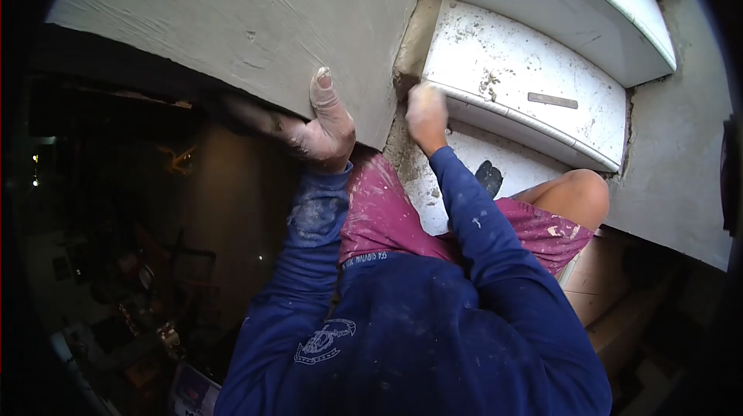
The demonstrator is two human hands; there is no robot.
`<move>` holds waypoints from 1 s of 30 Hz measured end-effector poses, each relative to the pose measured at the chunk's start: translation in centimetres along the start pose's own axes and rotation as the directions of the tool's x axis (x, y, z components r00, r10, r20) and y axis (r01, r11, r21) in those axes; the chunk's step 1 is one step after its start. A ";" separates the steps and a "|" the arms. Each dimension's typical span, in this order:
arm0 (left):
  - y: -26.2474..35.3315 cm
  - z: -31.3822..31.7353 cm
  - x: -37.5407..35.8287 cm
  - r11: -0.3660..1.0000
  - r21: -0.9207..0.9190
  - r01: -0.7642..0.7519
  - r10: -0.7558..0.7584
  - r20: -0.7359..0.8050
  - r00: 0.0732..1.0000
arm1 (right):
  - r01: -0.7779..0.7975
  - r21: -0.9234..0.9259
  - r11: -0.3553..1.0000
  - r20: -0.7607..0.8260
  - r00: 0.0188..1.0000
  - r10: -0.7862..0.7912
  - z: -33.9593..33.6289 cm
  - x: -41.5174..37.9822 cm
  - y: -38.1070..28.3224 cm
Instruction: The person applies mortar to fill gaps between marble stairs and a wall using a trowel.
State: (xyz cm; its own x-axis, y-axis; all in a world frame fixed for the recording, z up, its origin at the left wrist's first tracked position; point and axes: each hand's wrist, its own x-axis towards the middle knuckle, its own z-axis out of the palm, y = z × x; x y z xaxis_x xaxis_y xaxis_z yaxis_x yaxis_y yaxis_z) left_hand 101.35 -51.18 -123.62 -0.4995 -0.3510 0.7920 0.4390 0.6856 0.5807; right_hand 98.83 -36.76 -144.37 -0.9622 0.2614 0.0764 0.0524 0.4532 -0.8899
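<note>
My left hand (329, 130) rests at the lower edge of a grey plastered wall (309, 37). Its dusty thumb points up against the wall face, while the fingers stretch out leftwards past the edge, partly lost in shadow. My right hand (426, 114) is closed and smeared by motion, close to the left end of a white tiled step (526, 60) and the rough gap (414, 52) between step and wall. Whatever it may hold cannot be made out. On the step lie a flat narrow strip (552, 99) and scattered crumbs of mortar (489, 85).
Another white step (557, 10) rises above. A dark object (488, 178) lies on the lower tread beside my right forearm. A grey wall (677, 153) bounds the steps on the right. To the left is a dark drop (224, 191) with cluttered items below.
</note>
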 end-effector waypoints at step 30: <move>0.3 0.0 0.3 0.997 0.069 -0.037 0.038 -0.003 0.999 | -0.066 0.128 0.990 0.047 0.997 0.060 -2.4 -2.3 -3.5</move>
State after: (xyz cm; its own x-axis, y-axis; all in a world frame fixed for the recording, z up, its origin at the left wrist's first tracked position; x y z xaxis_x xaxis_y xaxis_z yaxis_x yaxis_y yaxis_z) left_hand 101.32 -51.12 -123.23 -0.4803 -0.3268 0.8139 0.4045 0.7409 0.5362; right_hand 101.51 -36.92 -140.39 -0.9687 0.2481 0.0013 0.0813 0.3222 -0.9432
